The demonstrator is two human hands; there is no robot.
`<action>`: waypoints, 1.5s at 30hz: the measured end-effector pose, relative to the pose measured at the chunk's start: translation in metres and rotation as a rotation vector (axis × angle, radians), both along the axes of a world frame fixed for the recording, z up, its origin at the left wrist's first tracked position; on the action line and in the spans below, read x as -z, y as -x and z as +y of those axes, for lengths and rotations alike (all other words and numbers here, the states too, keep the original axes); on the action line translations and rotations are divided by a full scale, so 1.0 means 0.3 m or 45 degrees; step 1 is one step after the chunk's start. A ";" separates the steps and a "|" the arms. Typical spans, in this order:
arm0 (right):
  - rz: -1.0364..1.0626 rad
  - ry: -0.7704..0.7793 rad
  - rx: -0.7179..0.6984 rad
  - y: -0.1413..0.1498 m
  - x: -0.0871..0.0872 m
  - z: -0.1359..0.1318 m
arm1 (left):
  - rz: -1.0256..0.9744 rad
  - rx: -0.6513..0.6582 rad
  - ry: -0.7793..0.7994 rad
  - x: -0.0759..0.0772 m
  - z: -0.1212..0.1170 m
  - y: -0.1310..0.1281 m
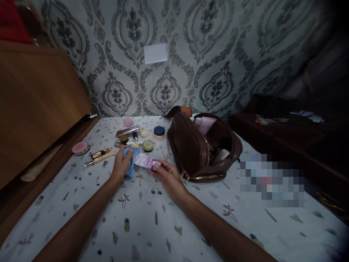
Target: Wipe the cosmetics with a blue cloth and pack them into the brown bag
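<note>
My left hand (121, 163) is closed around a crumpled blue cloth (130, 171), which touches one end of a small white and purple tube (143, 161) with a cartoon print. The fingers of my right hand (169, 177) pinch the tube's purple end. Just right of my hands stands a brown cosmetic bag (188, 145), unzipped, with a pink tube (207, 124) and a white item (222, 155) inside. Beyond my hands lie a green-lidded jar (147, 146), a blue-lidded jar (159, 132) and a silvery tube (127, 131).
At left are a pink compact (80, 147), a gold tube (100, 153) and a brush (100, 158). A pink sponge (127, 122) sits near the patterned wall. A wooden cabinet (40, 105) borders the left side, dark furniture (272, 145) the right. A blurred patch covers something on the sheet.
</note>
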State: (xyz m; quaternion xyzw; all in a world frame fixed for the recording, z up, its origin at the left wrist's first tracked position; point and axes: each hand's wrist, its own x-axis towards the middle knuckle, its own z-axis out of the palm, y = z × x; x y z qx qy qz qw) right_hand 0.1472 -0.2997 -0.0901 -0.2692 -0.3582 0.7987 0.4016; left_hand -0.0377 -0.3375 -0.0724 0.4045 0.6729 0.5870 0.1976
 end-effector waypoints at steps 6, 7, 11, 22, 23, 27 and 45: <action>-0.021 -0.026 0.024 -0.004 0.000 0.000 | 1.130 0.267 -0.164 -0.015 -0.044 -0.049; -0.029 -0.046 0.026 -0.004 0.002 0.001 | 1.241 0.358 -0.165 -0.007 -0.044 -0.052; -0.088 -0.122 0.038 -0.008 0.007 0.008 | 1.352 0.344 -0.136 0.021 -0.031 -0.026; -0.295 -0.624 0.034 0.001 0.026 -0.011 | 1.379 0.458 -0.424 -0.018 -0.073 -0.122; -0.293 -0.653 0.051 0.003 0.027 -0.013 | 1.424 0.470 -0.402 -0.009 -0.073 -0.132; -0.282 -0.581 0.034 0.005 0.029 -0.013 | 1.478 0.426 -0.185 0.027 -0.053 -0.106; -0.305 -0.369 0.118 -0.010 0.019 0.017 | 1.038 0.163 0.048 0.020 -0.030 0.009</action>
